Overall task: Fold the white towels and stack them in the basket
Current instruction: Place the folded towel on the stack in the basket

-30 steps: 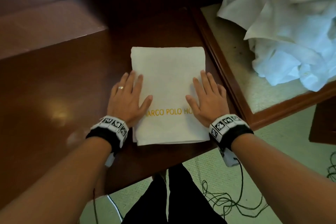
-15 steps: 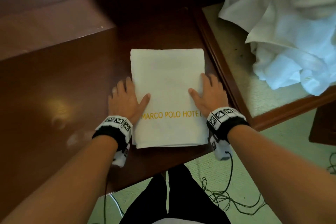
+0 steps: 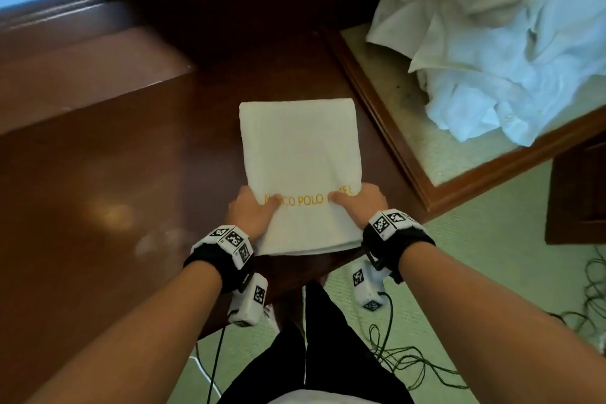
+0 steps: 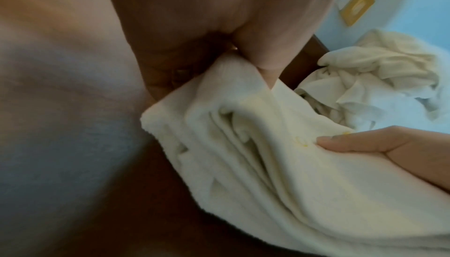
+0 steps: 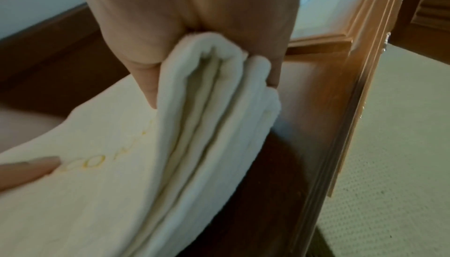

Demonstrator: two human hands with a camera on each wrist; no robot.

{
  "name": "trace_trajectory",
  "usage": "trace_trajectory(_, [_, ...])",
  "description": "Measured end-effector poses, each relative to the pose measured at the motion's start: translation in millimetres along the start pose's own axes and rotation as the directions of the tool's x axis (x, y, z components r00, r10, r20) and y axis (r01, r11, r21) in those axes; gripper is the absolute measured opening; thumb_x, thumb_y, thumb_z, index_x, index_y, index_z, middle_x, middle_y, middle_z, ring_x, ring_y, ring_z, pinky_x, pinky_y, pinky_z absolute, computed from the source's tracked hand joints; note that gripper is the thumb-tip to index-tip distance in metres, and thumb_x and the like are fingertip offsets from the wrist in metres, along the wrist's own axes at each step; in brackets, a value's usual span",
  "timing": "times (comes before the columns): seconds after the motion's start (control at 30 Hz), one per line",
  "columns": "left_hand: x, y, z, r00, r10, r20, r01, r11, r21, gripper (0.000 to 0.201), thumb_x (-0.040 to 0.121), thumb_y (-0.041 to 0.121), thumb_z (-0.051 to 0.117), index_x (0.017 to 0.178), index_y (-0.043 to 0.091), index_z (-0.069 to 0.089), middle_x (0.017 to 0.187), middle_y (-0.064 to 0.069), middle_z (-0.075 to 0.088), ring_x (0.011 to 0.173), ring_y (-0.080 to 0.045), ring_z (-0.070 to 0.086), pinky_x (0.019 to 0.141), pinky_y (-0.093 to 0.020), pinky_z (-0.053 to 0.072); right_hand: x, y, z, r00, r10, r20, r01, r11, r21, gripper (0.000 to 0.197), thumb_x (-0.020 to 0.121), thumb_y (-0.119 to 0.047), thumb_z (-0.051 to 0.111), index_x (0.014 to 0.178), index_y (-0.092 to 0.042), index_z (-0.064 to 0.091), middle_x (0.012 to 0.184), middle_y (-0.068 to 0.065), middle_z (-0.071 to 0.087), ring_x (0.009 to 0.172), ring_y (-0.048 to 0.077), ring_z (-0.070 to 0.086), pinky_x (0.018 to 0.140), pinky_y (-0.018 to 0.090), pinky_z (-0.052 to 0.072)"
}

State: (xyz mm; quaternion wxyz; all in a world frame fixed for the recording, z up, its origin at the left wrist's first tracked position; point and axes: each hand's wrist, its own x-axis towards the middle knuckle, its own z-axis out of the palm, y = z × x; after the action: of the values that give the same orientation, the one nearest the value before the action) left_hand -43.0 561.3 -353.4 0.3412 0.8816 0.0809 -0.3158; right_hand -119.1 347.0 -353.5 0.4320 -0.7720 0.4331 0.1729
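A folded white towel with yellow hotel lettering lies on the dark wooden table near its front edge. My left hand grips its left side, thumb on top and fingers underneath. On the other side my right hand grips it the same way. The near end of the towel is raised off the table. In the left wrist view the towel's layered edge shows between thumb and fingers. The right wrist view shows the folded edge pinched in my right hand. No basket is in view.
A heap of unfolded white towels lies on a wood-framed surface to the right. A raised wooden ledge runs along the table's back left. Cables trail on the green floor by my legs.
My hands lay flat on the towel, then slid to its sides and toward me. Now both grip its edges and the near end has lifted.
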Motion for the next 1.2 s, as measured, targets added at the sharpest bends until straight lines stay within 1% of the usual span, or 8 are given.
trace_trajectory(0.17, [-38, 28, -14, 0.985, 0.172, -0.018, -0.172, 0.981, -0.084, 0.036, 0.096, 0.033, 0.064, 0.118, 0.006, 0.054, 0.124, -0.012, 0.063, 0.114, -0.032, 0.058, 0.079, -0.03, 0.037, -36, -18, -27, 0.997, -0.073, -0.032, 0.071, 0.996, -0.062, 0.053, 0.079, -0.043, 0.076, 0.117, -0.01, 0.061, 0.118, 0.009, 0.066, 0.106, 0.031, 0.062, 0.08, 0.031, 0.046])
trace_trajectory(0.3, [-60, 62, -25, 0.959, 0.282, -0.037, -0.284, 0.947, -0.15, 0.03, 0.094, 0.03, 0.065, 0.115, 0.01, 0.058, 0.121, -0.011, 0.065, 0.113, -0.032, 0.06, 0.085, -0.035, 0.044, -63, -36, -67, 0.986, -0.164, -0.04, 0.16, 0.984, -0.083, 0.048, 0.079, -0.039, 0.078, 0.114, -0.01, 0.066, 0.112, 0.007, 0.069, 0.103, 0.028, 0.065, 0.079, 0.031, 0.047])
trace_trajectory(0.47, [-93, 114, -29, 0.919, 0.394, -0.028, -0.393, 0.904, -0.17, 0.044, 0.076, 0.056, 0.056, 0.107, 0.024, 0.057, 0.115, -0.004, 0.066, 0.108, -0.032, 0.062, 0.096, -0.046, 0.049, -92, -39, -125, 0.956, -0.253, -0.147, 0.25, 0.967, -0.04, 0.044, 0.077, -0.039, 0.079, 0.109, -0.012, 0.066, 0.103, 0.005, 0.068, 0.095, 0.026, 0.065, 0.078, 0.031, 0.048])
trace_trajectory(0.7, [-129, 195, -6, 0.825, 0.564, -0.045, -0.564, 0.813, -0.148, 0.042, 0.082, 0.058, 0.057, 0.106, 0.024, 0.057, 0.11, 0.0, 0.066, 0.102, -0.028, 0.063, 0.094, -0.048, 0.05, -108, -22, -207, 0.885, -0.311, -0.346, 0.354, 0.933, 0.066, 0.041, 0.074, -0.043, 0.08, 0.1, -0.016, 0.062, 0.1, 0.001, 0.068, 0.093, 0.023, 0.065, 0.083, 0.036, 0.053])
trace_trajectory(0.87, [-152, 258, 38, 0.763, 0.646, -0.025, -0.641, 0.749, -0.167, 0.035, 0.076, 0.057, 0.059, 0.097, 0.03, 0.058, 0.108, 0.003, 0.068, 0.102, -0.024, 0.065, 0.094, -0.048, 0.052, -103, 13, -273, 0.846, -0.31, -0.434, 0.39, 0.915, 0.106, 0.041, 0.073, -0.042, 0.081, 0.1, -0.017, 0.064, 0.098, 0.0, 0.068, 0.091, 0.021, 0.065, 0.081, 0.035, 0.052])
trace_trajectory(1.0, [-174, 313, 99, 0.699, 0.714, -0.035, -0.707, 0.683, -0.18, 0.038, 0.082, 0.049, 0.066, 0.111, 0.025, 0.063, 0.111, 0.0, 0.07, 0.105, -0.023, 0.064, 0.094, -0.043, 0.051, -91, 55, -341, 0.817, -0.314, -0.483, 0.418, 0.9, 0.123, 0.042, 0.071, -0.039, 0.084, 0.098, -0.015, 0.064, 0.098, 0.003, 0.07, 0.091, 0.023, 0.067, 0.081, 0.039, 0.055])
trace_trajectory(1.07, [-186, 342, 135, 0.675, 0.737, -0.041, -0.727, 0.655, -0.204, 0.031, 0.086, 0.041, 0.07, 0.11, 0.022, 0.062, 0.109, 0.0, 0.069, 0.103, -0.023, 0.065, 0.091, -0.041, 0.052, -86, 79, -380, 0.801, -0.315, -0.509, 0.439, 0.887, 0.142, 0.04, 0.072, -0.034, 0.085, 0.099, -0.012, 0.066, 0.097, 0.003, 0.071, 0.088, 0.021, 0.067, 0.076, 0.033, 0.053])
trace_trajectory(1.2, [-208, 396, 213, 0.632, 0.775, -0.015, -0.749, 0.605, -0.27, 0.044, 0.073, 0.052, 0.067, 0.106, 0.023, 0.063, 0.105, 0.0, 0.072, 0.097, -0.023, 0.068, 0.087, -0.045, 0.055, -80, 134, -455, 0.769, -0.284, -0.572, 0.444, 0.882, 0.159, 0.035, 0.073, -0.026, 0.086, 0.096, -0.012, 0.065, 0.093, 0.004, 0.069, 0.084, 0.02, 0.067, 0.071, 0.03, 0.049])
